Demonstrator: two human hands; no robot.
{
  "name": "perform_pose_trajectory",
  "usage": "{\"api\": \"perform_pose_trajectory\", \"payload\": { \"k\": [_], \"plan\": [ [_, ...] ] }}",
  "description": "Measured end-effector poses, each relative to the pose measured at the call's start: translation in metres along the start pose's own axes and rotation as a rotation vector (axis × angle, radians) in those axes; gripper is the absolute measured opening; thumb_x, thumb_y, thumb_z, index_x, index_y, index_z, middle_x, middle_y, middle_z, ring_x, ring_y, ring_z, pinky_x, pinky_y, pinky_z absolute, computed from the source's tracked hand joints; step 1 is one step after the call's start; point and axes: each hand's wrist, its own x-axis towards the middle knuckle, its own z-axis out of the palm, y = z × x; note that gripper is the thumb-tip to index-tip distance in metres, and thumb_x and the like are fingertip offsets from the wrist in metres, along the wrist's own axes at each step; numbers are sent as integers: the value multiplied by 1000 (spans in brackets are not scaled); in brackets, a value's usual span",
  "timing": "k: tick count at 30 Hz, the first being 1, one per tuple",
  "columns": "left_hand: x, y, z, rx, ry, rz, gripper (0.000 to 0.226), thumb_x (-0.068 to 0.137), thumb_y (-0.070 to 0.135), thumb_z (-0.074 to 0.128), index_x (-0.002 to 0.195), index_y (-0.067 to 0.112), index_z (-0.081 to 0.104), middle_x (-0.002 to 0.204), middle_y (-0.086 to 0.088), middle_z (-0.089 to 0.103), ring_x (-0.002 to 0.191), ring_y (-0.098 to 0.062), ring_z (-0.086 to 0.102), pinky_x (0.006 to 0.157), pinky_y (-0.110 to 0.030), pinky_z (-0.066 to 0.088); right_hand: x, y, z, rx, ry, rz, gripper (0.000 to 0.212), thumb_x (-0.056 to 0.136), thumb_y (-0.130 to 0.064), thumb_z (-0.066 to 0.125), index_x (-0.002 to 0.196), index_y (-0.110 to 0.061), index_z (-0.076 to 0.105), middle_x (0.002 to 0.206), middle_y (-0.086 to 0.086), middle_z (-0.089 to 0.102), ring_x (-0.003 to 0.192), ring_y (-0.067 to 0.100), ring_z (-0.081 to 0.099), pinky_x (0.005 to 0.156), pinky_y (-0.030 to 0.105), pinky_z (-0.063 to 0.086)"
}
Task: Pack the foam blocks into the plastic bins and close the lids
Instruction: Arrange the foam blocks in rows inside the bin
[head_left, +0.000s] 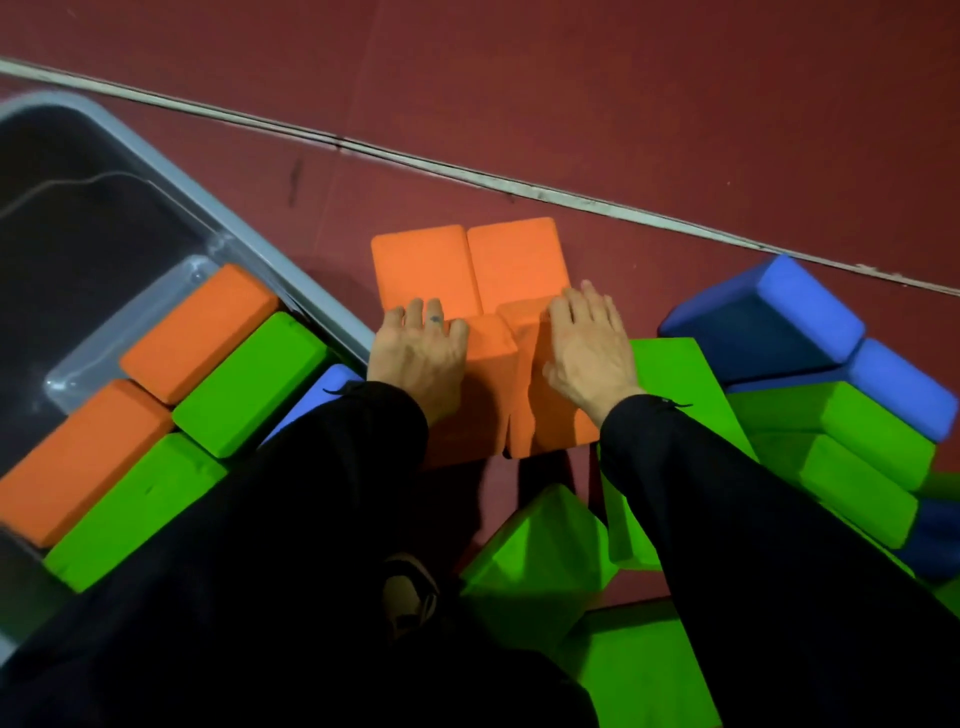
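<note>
Two orange foam blocks (491, 358) (550, 415) stand side by side on the red floor between my hands. My left hand (418, 353) presses on the left one, my right hand (589, 345) on the right one, fingers curled over their far edges. Just beyond them two more orange blocks (423, 267) (514, 257) lie flat. The grey-rimmed clear plastic bin (291, 283) at the left is open and holds two orange blocks (200, 332) (78, 457) and two green blocks (249, 384) (130, 509) in its near part. No lid is in view.
A loose pile of blue blocks (763, 317) and green blocks (872, 431) lies at the right. More green blocks (540, 551) lie near my shoe (410, 592). A blue block (335, 382) shows under my left sleeve. A white line (467, 171) crosses the floor.
</note>
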Motion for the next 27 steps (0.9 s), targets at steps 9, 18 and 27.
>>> {"api": "perform_pose_trajectory", "payload": {
  "k": [9,18,27],
  "plan": [
    [-24,7,-25,31,33,185,75,57,40,74,123,10,55,120,-14,55,103,-35,54,99,-51,34,-37,31,-15,-94,-35,-77,96,60,-50,85,144,-29,44,136,17,49,125,38,47,103,50,39],
    [-43,32,-88,-339,-33,-1,39,96,31,56,129,11,53,130,-15,57,109,-40,59,96,-50,45,-120,44,-51,121,34,-70,81,64,-37,82,135,-22,46,130,4,61,117,32,55,99,45,42],
    [-18,32,-66,-24,-311,-178,96,85,47,68,156,10,15,164,-24,15,134,-40,45,105,-50,38,-173,58,-40,389,96,142,86,69,-42,86,139,-25,40,132,4,58,119,31,52,96,45,47]
  ]
}}
